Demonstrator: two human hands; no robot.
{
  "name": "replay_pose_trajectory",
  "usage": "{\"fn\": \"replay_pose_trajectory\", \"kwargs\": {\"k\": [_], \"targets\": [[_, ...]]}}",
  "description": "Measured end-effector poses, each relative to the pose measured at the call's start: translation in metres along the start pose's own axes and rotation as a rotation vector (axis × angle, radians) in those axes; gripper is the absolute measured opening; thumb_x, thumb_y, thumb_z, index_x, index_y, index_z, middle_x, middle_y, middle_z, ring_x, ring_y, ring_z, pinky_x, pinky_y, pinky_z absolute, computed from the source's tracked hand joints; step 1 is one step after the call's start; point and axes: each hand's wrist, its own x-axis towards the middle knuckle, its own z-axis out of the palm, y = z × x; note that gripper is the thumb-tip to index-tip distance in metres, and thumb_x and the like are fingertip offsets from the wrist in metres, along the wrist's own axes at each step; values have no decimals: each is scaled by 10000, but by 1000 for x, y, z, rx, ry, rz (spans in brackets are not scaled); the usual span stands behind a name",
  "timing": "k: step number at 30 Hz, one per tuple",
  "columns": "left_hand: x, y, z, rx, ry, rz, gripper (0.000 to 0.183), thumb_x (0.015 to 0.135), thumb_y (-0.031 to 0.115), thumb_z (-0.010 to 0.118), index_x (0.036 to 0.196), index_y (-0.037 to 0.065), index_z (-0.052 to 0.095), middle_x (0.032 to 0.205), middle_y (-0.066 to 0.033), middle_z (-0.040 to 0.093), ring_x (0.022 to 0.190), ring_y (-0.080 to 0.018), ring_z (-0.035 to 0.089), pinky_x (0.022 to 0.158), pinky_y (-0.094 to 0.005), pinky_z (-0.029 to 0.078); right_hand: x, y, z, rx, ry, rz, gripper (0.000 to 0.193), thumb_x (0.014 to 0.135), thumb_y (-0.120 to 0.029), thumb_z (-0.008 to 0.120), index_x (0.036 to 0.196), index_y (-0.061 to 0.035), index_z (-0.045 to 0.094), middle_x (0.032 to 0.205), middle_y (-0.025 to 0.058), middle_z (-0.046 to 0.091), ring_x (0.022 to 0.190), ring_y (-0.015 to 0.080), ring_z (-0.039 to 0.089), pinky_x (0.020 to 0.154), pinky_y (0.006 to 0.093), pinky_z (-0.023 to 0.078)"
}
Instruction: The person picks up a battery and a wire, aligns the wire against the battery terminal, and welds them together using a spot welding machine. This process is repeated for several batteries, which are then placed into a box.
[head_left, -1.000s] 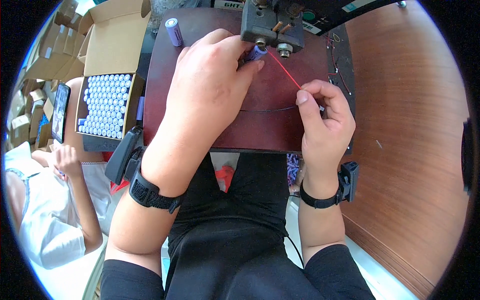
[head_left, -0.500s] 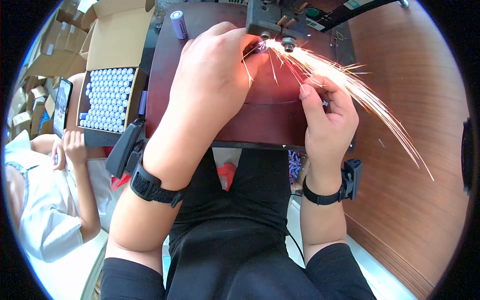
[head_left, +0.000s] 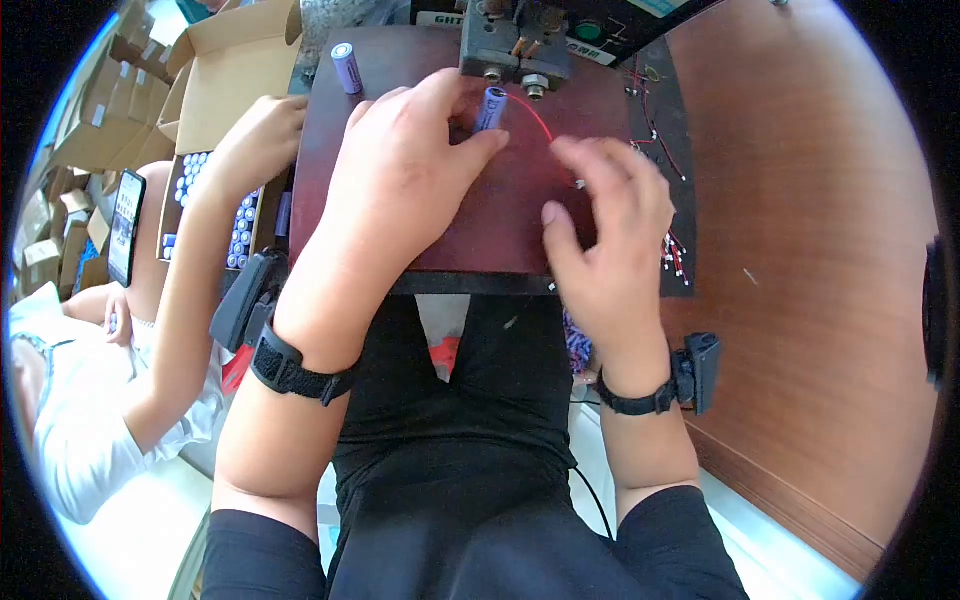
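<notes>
My left hand [head_left: 415, 150] is closed around a purple cylindrical battery cell [head_left: 490, 110], tilted, its end facing up just below the spot welder head [head_left: 515, 50]. A thin red wire [head_left: 535, 112] runs from the cell's top end toward my right hand [head_left: 615, 210]. That hand is open, thumb and fingers apart and slightly blurred, with a small white connector [head_left: 580, 184] between them. Two metal electrode tips [head_left: 535, 88] point down from the welder, apart from the cell. Another purple battery cell [head_left: 346, 68] stands upright at the far left of the dark red board [head_left: 500, 235].
Left of the board, an open cardboard box [head_left: 240, 85] holds many cells; a co-worker's arm [head_left: 205, 225] reaches across it. A phone [head_left: 125, 228] rests by that person's leg. Red and black wires with white connectors [head_left: 675, 255] lie along the board's right edge, beside a wooden surface [head_left: 800, 250].
The sparks at the electrodes are gone. The cell in my left hand has come down and left from the tips. My right hand has moved left and opened. A co-worker's arm now crosses the box.
</notes>
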Motion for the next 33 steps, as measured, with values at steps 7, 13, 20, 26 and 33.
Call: {"fn": "replay_pose_trajectory", "kwargs": {"k": [7,13,20,26,33], "targets": [[-8,5,4,-81,72,41,356,878,188,789,1071,-13,568,938,-170,729,796,-273,674,731,-361,515,-28,0,-13,118,-242,-255,408,799,5,700,1184,-127,710,1286,75,653,1219,316,607,987,441,463],[-6,24,-9,-47,-108,-149,332,916,186,754,1155,10,606,918,-158,710,815,-224,665,789,-346,527,-34,34,-6,120,-77,-417,342,774,-91,761,1108,-159,725,1175,17,709,1088,254,660,938,407,493],[-11,34,-12,-205,-216,31,341,903,90,711,1241,47,699,937,-122,677,816,-189,623,759,-334,509,-22,42,-23,300,71,-142,107,876,-131,766,968,-111,716,960,44,722,893,278,664,833,401,478],[-6,32,-5,5,-125,79,306,899,117,748,1190,25,717,977,-140,670,858,-238,650,790,-331,514,24,43,-15,404,181,-8,67,894,-133,747,952,-101,750,905,50,707,886,252,640,867,374,440],[-4,20,4,-112,-10,47,286,918,130,742,1140,-44,693,1070,-170,686,974,-306,672,882,-348,515,47,43,2,137,241,-245,85,824,-89,776,903,-114,758,882,25,704,881,218,642,871,358,426]]}}
